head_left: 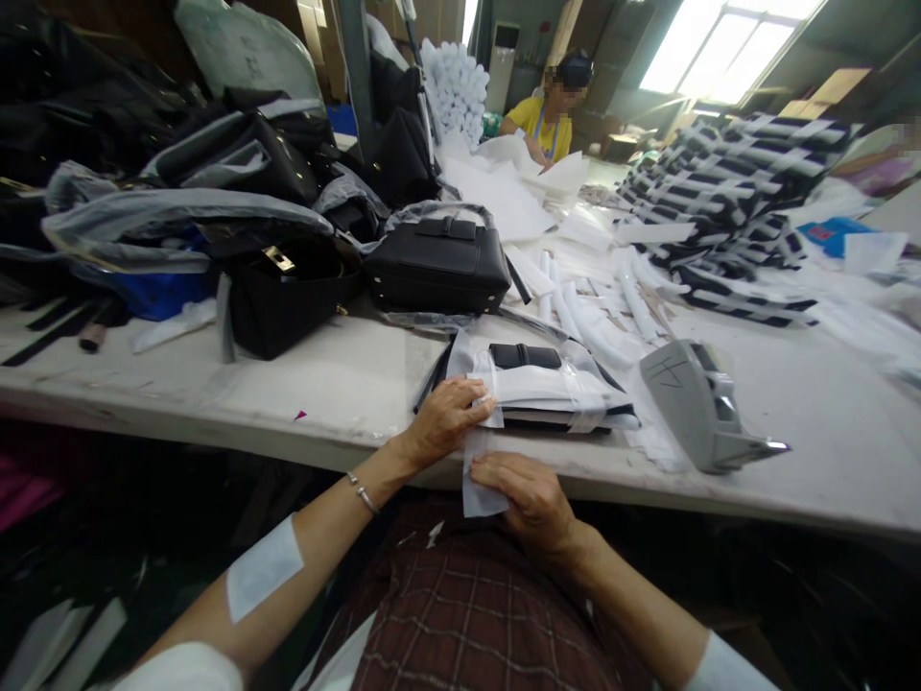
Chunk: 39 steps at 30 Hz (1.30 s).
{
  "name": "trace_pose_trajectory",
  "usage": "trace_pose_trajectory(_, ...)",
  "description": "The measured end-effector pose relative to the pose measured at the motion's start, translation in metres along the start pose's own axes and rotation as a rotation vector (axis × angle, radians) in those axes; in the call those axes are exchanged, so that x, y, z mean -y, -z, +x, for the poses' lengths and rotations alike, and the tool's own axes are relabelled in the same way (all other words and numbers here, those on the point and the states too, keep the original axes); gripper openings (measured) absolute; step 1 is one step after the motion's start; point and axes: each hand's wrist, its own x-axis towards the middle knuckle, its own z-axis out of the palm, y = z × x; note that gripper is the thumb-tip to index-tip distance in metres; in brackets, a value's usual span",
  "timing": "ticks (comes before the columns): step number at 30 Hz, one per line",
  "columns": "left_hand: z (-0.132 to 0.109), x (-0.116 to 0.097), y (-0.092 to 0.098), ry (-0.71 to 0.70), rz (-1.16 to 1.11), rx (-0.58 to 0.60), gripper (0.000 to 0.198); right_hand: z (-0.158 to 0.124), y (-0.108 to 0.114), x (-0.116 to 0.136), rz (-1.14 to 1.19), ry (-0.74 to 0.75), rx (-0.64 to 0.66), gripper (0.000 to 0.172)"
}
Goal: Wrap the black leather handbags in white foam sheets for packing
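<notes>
A flat, folded black bag piece wrapped in white paper (536,386) lies at the table's front edge, with a black strap section (522,356) showing on top. My left hand (450,415) is at its left front corner, fingers closed over the top of a white strip of paper or tape. That white strip (481,501) hangs down over the table edge. Below, my right hand (529,494) pinches the strip's lower part between thumb and fingers. To the right of the wrapped piece a grey tape dispenser (687,403) rests on the table.
Behind the wrapped piece sits a black handbag (438,264); an open black bag (284,297) and piled bags are to the left. Paper strips (597,317) and a stack of wrapped black pieces (741,192) lie right. A co-worker in yellow (547,125) is across the table (345,369).
</notes>
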Motion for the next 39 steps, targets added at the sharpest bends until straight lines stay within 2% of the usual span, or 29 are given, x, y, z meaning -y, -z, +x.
trace_pose_trajectory(5,-0.008,-0.007,0.007,-0.017,0.128,0.033,0.025,0.027,0.034,-0.013,-0.057,0.046,0.067,0.039)
trace_pose_trajectory(8,-0.014,-0.014,0.011,-0.001,0.160,0.031,0.028,0.033,0.045,-0.019,-0.053,0.074,0.147,0.036)
trace_pose_trajectory(12,-0.014,-0.022,0.013,0.017,0.181,0.001,0.028,0.034,0.047,-0.018,-0.017,0.128,0.211,0.035)
trace_pose_trajectory(15,-0.011,-0.030,0.014,0.047,0.171,-0.009,0.027,0.039,0.047,-0.015,-0.055,0.165,0.191,0.032)
trace_pose_trajectory(18,-0.010,-0.039,0.020,0.093,0.123,0.010,0.029,0.051,0.047,-0.015,-0.108,0.158,0.181,0.036)
trace_pose_trajectory(23,-0.012,-0.049,0.034,0.224,-0.016,0.075,0.033,0.068,0.052,-0.021,-0.150,0.139,0.266,0.035)
trace_pose_trajectory(27,-0.006,-0.050,0.032,0.304,-0.048,0.012,0.031,0.076,0.057,-0.029,-0.099,-0.009,0.387,0.035)
trace_pose_trajectory(30,0.005,-0.049,0.026,0.387,-0.058,-0.064,0.028,0.084,0.058,-0.039,-0.016,-0.188,0.449,0.026)
trace_pose_trajectory(34,0.019,-0.045,0.022,0.517,-0.052,-0.075,0.014,0.098,0.051,-0.058,0.043,-0.344,0.400,0.016)
trace_pose_trajectory(39,0.028,-0.040,0.018,0.634,-0.058,-0.032,0.022,0.107,0.037,-0.079,0.007,-0.454,0.339,0.020)
